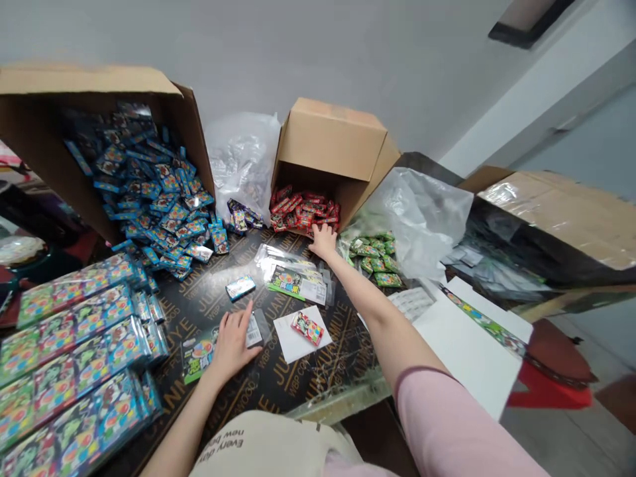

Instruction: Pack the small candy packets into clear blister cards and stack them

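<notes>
My right hand (324,241) reaches far forward to the mouth of the small tipped cardboard box (332,140). Its fingers curl down on the red packets (304,209) spilling out of that box. My left hand (232,343) lies flat, fingers spread, on a clear printed bag (197,352) near the table's front. A single red packet (307,327) rests on a white paper sheet (293,343) between my arms. One blue packet (240,287) lies alone just beyond my left hand. A pile of clear printed bags (293,278) sits under my right forearm.
A large tipped carton (59,93) at back left spills blue packets (163,212). Green packets (375,260) lie by a clear plastic bag (422,205) on the right. Finished filled bags (74,358) are stacked along the left edge. A white board (464,354) overhangs the table's right side.
</notes>
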